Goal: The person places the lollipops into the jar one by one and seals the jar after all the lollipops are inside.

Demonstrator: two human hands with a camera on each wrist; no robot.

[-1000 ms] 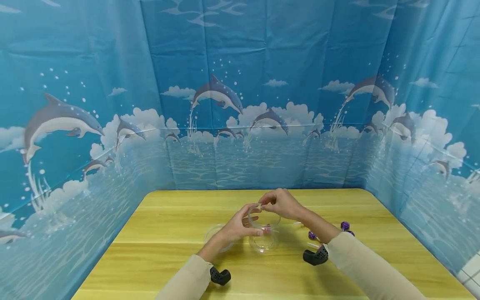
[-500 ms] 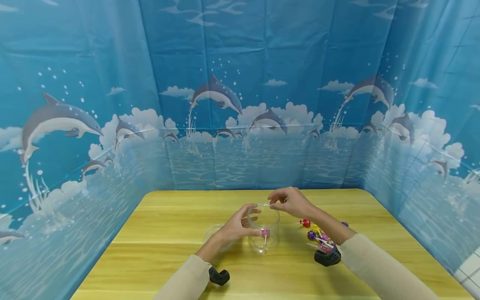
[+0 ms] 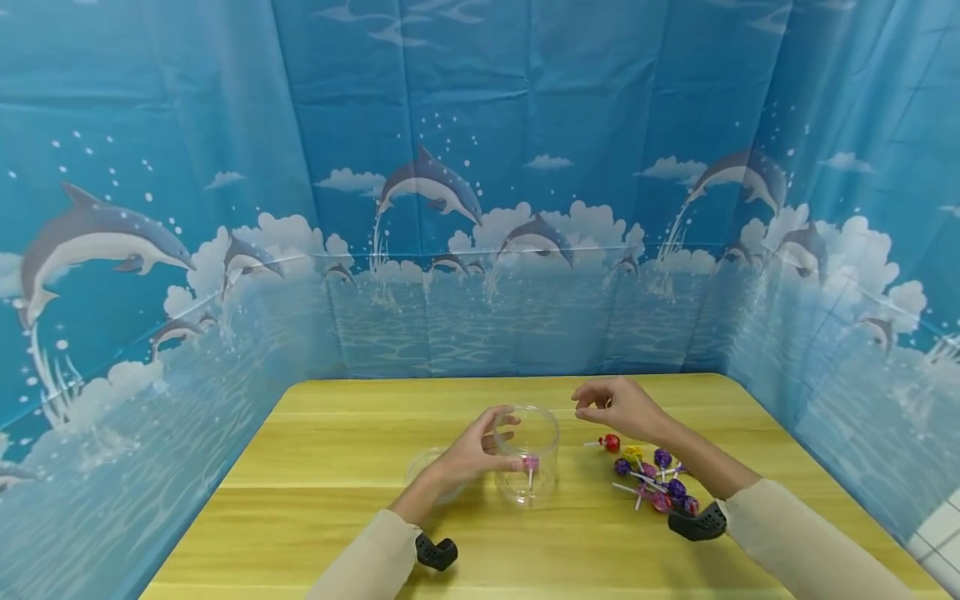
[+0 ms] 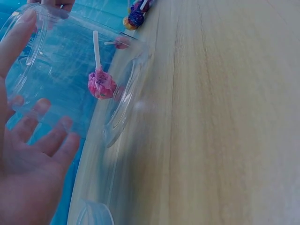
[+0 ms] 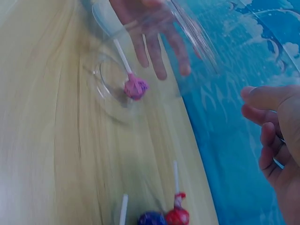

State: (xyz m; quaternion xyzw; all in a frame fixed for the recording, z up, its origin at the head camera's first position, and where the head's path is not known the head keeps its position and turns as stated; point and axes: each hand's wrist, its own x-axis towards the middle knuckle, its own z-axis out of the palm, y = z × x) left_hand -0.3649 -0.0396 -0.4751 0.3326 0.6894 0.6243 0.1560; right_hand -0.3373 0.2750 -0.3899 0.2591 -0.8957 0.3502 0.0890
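Observation:
A clear plastic jar (image 3: 527, 446) stands on the table, its round mouth facing up. My left hand (image 3: 480, 448) holds it from the left, thumb on the near side and fingers round the far side. Inside the jar, a pink-wrapped lollipop (image 4: 101, 85) rests near the bottom, its white stick pointing up in the left wrist view. My right hand (image 3: 622, 408) hovers to the right of the jar, fingers loosely bent, with nothing between them. Below it lies a pile of wrapped lollipops (image 3: 648, 468), among them a red one (image 3: 612, 442) at the far end.
Left of the jar, partly behind my left hand, lies a clear round lid (image 3: 422, 463). The yellow wood-grain table (image 3: 330, 500) has rounded far corners. A blue dolphin-print curtain (image 3: 465, 333) hangs along its far side and both flanks.
My right hand has moved from the jar's rim out to the right, over the pile. The pink lollipop now shows plainly inside the jar. My left hand stays on the jar.

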